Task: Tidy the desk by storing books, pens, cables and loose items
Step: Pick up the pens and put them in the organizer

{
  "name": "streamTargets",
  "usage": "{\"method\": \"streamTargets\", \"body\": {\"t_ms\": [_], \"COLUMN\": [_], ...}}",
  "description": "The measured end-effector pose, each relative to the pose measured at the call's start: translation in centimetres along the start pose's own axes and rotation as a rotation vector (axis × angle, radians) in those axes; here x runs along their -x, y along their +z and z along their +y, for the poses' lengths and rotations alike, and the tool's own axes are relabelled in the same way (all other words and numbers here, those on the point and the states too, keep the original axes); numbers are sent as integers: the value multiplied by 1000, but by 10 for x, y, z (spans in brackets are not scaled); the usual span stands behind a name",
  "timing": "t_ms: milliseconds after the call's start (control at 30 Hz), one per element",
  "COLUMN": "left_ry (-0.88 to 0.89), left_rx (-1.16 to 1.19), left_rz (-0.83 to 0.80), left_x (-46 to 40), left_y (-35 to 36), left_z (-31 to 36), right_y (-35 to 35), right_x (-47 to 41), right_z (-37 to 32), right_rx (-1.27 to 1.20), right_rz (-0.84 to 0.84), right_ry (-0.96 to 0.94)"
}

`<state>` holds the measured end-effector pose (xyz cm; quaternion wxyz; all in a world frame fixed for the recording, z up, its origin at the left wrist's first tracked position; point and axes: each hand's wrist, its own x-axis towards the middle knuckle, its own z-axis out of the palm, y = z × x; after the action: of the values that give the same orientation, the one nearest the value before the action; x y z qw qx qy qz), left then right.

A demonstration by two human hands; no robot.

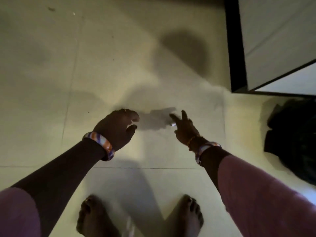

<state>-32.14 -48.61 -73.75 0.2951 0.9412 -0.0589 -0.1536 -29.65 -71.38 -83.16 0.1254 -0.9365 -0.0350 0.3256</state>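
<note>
head view: the camera looks straight down at a pale tiled floor (42, 100) in dim, yellowish light. both arms reach forward over it. the left hand (118, 127) hangs with its fingers curled loosely inward and the thumb tucked toward them; nothing shows inside the curl, so it seems to hold nothing. a striped orange, white and purple bangle (100, 146) sits on that wrist. the right hand (184, 129) has two fingers stretched out forward and the rest folded back; a small pale, shiny item (173, 124) shows at its folded fingers, too blurred to name, and whether the hand pinches it or it merely lies behind i cannot tell. this wrist carries a thin gold-coloured band (193, 140) and a second striped bangle (205, 149). pinkish sleeves (266, 199) cover both upper forearms.

two bare feet (95, 218) stand on the tiles at the lower edge, with a faint pale shape between them, unclear. at the upper right stands a dark-framed piece of furniture with light panels (273, 40), its corner resting on the floor. just below it, at the right edge, lies a crumpled black bag or cloth (292, 137). no books, pens or cables are recognisable on the floor here.
</note>
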Motion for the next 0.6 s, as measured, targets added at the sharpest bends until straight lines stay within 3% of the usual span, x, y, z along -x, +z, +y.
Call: {"method": "streamTargets", "body": {"t_ms": [133, 200, 300, 433, 600], "left_ry": [-4, -24, -41, -65, -15], "left_rx": [4, 8, 53, 124, 125], "left_rz": [-63, -87, -114, -107, -25], "left_x": [2, 13, 37, 67, 102], "left_y": [15, 5, -30, -118, -251], "left_z": [-23, -21, 2, 69, 151], "right_y": [39, 45, 24, -77, -238], "right_x": [-14, 5, 53, 134, 232], "right_z": [10, 10, -14, -92, -193], "right_rx": [26, 47, -184, -437, -494], "right_rz": [164, 73, -27, -28, 126], "right_ry": [-10, 24, 113, -19, -267]}}
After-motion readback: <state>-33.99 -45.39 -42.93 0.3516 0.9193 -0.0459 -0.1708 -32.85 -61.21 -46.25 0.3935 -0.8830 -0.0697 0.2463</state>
